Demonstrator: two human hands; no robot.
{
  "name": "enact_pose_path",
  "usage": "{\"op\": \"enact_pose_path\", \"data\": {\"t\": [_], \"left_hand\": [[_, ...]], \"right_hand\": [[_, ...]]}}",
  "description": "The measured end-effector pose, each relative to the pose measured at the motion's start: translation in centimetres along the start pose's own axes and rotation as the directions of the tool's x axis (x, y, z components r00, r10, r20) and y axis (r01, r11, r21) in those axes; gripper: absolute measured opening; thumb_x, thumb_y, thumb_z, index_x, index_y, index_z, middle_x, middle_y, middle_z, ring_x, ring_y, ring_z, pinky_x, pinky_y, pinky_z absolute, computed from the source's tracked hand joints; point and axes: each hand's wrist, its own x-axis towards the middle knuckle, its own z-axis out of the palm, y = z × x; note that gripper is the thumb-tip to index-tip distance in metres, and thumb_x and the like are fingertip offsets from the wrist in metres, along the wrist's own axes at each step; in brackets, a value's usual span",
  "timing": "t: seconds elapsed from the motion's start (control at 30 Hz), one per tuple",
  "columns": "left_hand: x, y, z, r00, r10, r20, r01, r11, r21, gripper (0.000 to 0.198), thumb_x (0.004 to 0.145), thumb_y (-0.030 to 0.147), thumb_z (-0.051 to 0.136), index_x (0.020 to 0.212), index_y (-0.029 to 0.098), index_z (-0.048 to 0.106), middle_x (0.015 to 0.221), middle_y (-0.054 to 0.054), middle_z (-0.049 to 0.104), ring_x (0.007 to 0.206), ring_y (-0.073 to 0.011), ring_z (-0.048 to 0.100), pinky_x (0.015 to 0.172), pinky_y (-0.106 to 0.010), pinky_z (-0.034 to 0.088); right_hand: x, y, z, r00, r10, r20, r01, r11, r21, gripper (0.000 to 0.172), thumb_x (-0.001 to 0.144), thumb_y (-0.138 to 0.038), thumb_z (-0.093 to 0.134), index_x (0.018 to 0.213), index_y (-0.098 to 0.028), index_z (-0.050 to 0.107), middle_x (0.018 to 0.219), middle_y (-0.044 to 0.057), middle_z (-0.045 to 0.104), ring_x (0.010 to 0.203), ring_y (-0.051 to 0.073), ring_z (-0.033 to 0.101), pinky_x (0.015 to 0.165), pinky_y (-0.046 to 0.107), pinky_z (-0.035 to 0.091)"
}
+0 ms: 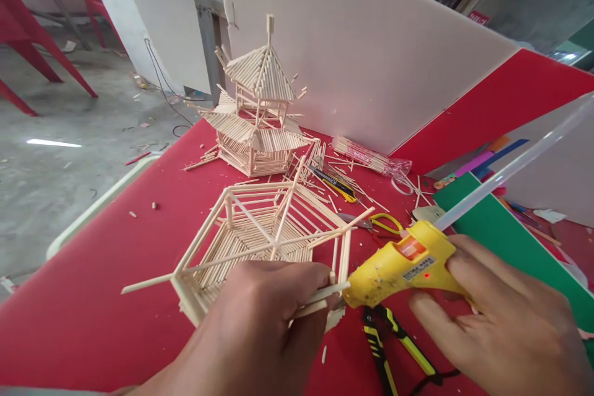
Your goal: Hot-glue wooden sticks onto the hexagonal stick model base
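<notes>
At the near side of the red desk (pixel 116 247), the left hand (pixel 269 315), knuckles up, pinches thin sticks (pixel 325 292) over the stick frame (pixel 250 232) while the right hand (pixel 501 315) grips the glue gun (pixel 394 269) above the pliers (pixel 411 346), a stick pavilion (pixel 257 136) far behind, the gun's nozzle (pixel 351 292) pointing left, its long axis rising far right.

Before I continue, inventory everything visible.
Table: one, red, centre
Glue gun: one, yellow, front right
Glue stick: one, translucent, gun's rear
Held sticks: at least two, pale, gun's tip
Frame: one, pale, table centre
Pagoda: one, pale, behind frame
Loose sticks: many, pale, beside pagoda
Scissors: one, yellow-handled, beside frame
Cutter: one, yellow-black, behind scissors
Packet: one, pinkish, beyond scissors
Pliers: one, black-yellow, below gun
Board: one, green, right
Partition: one, white, behind table
Chairs: at least two, red, left
Left hand: one, bare, gripping held sticks
Right hand: one, bare, gripping gun
</notes>
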Motion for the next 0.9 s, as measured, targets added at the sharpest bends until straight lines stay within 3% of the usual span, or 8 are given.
{"op": "enact_pose_path", "data": {"t": [0.7,0.9], "left_hand": [[-0.1,0.1,-0.04,0.997,-0.074,0.038,0.076,0.995,-0.057,0.027,0.082,0.01,0.05,0.058,0.02,0.043,0.047,0.005,0.039,0.042,-0.0074,0.032,0.041,-0.023,0.025],[-0.17,-0.09,-0.02,0.998,-0.046,0.053,0.05,0.996,-0.075,0.027,0.082,0.01,0.053,0.059,0.02,0.042,0.048,0.006,0.04,0.043,-0.0066,0.031,0.042,-0.021,0.026]], "right_hand": [[0.22,0.25,-0.44,1.0,-0.031,-0.005,0.031,0.999,-0.021,0.016,0.085,-0.032,0.061,0.091,-0.017,0.058,0.094,0.014,0.071,0.078,0.026,0.07,0.064,0.037,0.053],[0.4,0.16,-0.36,0.999,-0.03,-0.012,0.03,1.0,0.003,0.013,0.086,-0.03,0.061,0.091,-0.018,0.057,0.092,0.012,0.071,0.081,0.024,0.07,0.066,0.034,0.053]]}}
